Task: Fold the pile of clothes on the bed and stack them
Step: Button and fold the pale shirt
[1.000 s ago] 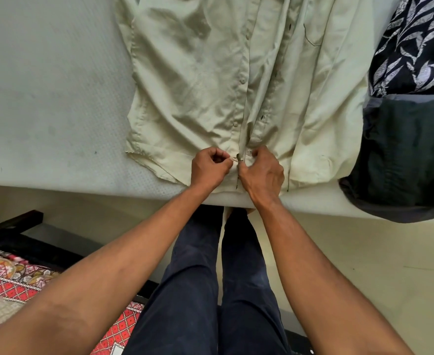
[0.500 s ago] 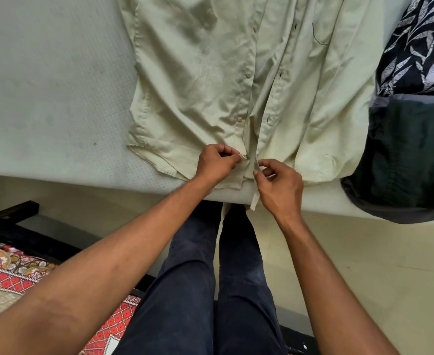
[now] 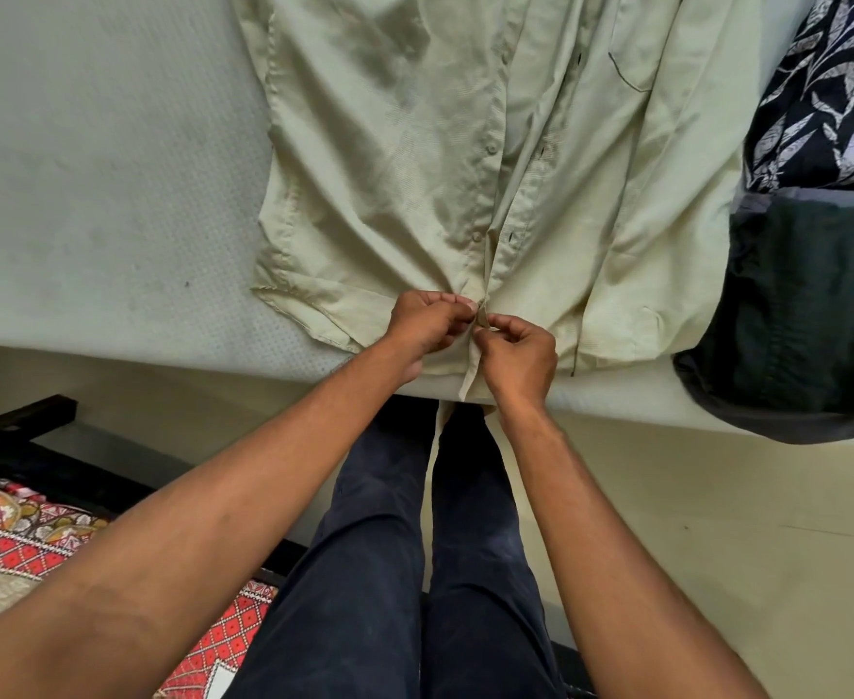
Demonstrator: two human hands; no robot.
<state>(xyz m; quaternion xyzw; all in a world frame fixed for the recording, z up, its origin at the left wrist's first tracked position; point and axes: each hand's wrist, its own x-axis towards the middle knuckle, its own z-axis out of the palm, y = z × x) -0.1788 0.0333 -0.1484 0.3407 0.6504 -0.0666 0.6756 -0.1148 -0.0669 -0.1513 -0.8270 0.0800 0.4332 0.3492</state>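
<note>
Two hands meet at the front opening of the shirt (image 3: 389, 169); half a second earlier the right hand (image 3: 518, 355) sits lower and apart from the left hand (image 3: 427, 320); now both close on one spot just above the hem. Left fingers (image 3: 445, 307) pinch the button edge; right fingers (image 3: 503, 327) pinch the buttonhole edge; the two strips touch between them. Judgement: the lowest button is being fastened, so folding has not begun. Shirt condition: pale green, creased, front up, upper buttons undone; hem at the near edge of the bed (image 3: 87, 169), one strip overhanging; dark garments (image 3: 808, 305) lie at the right edge.
</note>
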